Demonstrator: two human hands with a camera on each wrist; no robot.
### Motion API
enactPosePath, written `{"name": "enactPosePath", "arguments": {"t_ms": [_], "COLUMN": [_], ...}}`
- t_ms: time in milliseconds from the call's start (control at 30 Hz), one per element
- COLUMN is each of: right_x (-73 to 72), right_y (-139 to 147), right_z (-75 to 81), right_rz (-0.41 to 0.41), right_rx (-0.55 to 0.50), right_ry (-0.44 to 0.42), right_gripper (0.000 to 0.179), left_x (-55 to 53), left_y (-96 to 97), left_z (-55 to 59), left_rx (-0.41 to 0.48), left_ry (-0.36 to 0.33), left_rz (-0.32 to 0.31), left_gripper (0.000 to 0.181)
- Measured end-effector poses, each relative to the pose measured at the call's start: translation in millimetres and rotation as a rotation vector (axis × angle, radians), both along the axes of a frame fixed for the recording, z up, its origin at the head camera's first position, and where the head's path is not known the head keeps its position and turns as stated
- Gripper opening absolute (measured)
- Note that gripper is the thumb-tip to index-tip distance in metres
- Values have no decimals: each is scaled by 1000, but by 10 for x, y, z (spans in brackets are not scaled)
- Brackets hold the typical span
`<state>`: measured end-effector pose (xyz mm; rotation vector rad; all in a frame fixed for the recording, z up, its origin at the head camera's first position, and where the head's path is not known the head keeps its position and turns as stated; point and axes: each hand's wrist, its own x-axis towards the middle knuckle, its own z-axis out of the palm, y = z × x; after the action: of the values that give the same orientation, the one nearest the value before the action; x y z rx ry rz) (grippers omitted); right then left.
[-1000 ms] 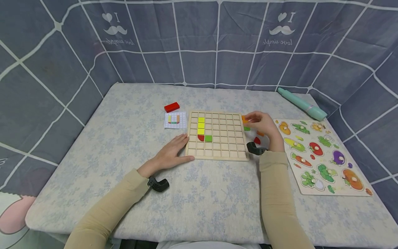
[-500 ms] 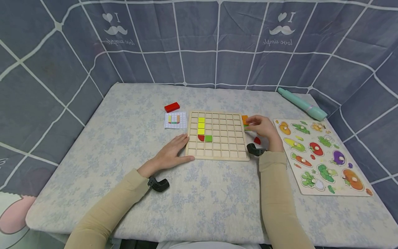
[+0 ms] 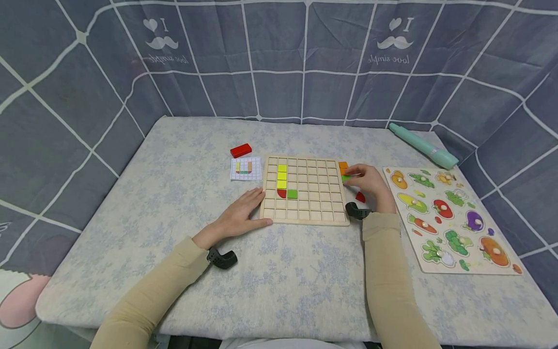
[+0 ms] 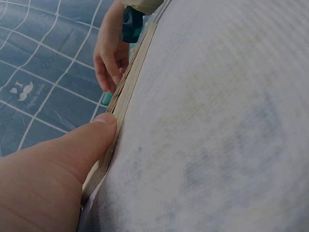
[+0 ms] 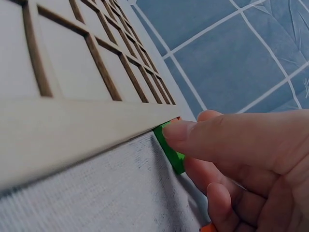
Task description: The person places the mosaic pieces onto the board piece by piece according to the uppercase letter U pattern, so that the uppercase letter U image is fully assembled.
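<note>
A wooden grid board [image 3: 305, 223] lies on the table, with yellow squares [image 3: 282, 176], a red quarter-round piece [image 3: 281, 193] and a green square [image 3: 292, 194] set in its cells. My left hand [image 3: 240, 213] rests against the board's left edge with extended fingers; in the left wrist view its thumb [image 4: 91, 140] touches the wooden rim. Beside the board's right edge, my right hand [image 3: 369, 184] pinches a green block [image 5: 169, 147] between thumb and fingers. Orange blocks [image 3: 343, 165] lie just behind it, and a loose red piece [image 3: 360, 197] sits below that hand.
Left of the board lie a small gridded pattern card [image 3: 246, 168] and a red block-shaped box [image 3: 241, 150]. A vegetable puzzle board [image 3: 471, 259] takes up the table's right side. Behind it lies a teal cylinder [image 3: 423, 145]. Patterned cloth walls surround the table.
My right hand has shifted slightly down and right, from over the orange blocks to the green block, leaving more of the orange in sight. The left hand and board have stayed put.
</note>
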<state>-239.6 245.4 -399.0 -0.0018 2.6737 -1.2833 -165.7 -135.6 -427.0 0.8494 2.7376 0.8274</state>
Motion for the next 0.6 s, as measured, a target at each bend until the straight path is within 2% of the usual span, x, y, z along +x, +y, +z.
{"name": "enactPosePath", "arguments": {"t_ms": [600], "right_x": [-16], "right_y": [-10], "right_z": [-32], "right_rz": [-16], "right_rx": [21], "right_ry": [-8], "right_gripper": [39], "left_x": [2], "left_y": [3], "left_z": [12], "left_rx": [1], "left_ry": [-2], "left_rz": [-4], "left_gripper": [87]}}
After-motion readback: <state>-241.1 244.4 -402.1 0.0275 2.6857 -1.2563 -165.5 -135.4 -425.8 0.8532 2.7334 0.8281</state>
